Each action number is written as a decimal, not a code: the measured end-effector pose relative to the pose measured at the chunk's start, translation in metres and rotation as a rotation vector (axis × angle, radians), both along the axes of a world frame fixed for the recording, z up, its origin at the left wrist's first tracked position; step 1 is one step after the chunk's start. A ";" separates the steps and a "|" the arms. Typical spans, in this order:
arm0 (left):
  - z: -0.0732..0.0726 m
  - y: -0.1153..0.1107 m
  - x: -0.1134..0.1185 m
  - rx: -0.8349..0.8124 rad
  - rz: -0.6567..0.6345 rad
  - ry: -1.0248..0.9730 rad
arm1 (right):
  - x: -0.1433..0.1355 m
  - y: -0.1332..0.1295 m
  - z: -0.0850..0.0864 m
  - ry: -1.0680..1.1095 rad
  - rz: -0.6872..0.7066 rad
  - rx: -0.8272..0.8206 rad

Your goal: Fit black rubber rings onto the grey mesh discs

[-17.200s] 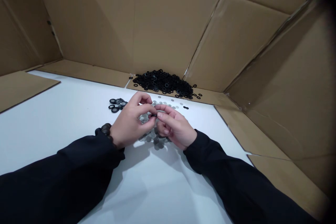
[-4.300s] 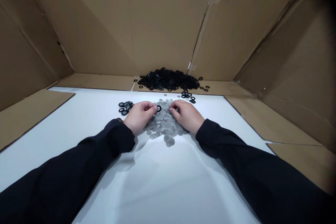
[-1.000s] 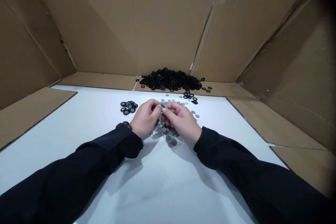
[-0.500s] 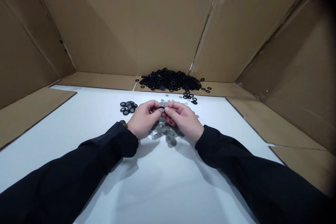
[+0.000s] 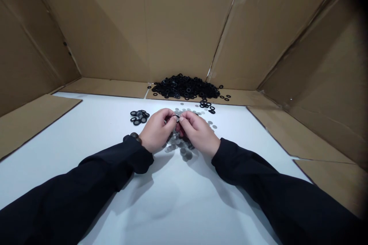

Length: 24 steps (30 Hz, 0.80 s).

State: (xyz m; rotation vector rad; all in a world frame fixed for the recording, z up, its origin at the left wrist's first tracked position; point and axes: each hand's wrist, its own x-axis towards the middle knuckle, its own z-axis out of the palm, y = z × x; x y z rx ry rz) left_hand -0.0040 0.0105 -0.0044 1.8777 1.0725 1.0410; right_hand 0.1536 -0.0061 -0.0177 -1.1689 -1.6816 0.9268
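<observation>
Head view: left hand (image 5: 158, 129) and right hand (image 5: 200, 131) together pinch a flat black ring (image 5: 176, 116); round grey discs (image 5: 186, 155) lie beneath. Heaped black rings (image 5: 185, 87) sit behind.

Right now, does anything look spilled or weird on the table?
Maybe: a few black rings lie loose in front of the big ring pile, reaching onto the white table. They look like strays, though someone may have put them there. Nothing looks broken.

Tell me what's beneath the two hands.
Grey discs on the white table show between the left hand and right hand; whatever the hands cover is hidden.
</observation>
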 end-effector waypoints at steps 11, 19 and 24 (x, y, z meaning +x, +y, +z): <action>0.001 -0.002 0.001 -0.099 -0.051 -0.030 | 0.007 0.004 -0.011 0.107 0.034 0.009; 0.000 -0.002 0.003 -0.165 -0.092 -0.176 | 0.007 -0.001 0.000 -0.187 0.037 0.130; -0.002 -0.001 0.003 -0.207 -0.091 -0.232 | 0.005 0.000 -0.004 -0.101 0.014 0.104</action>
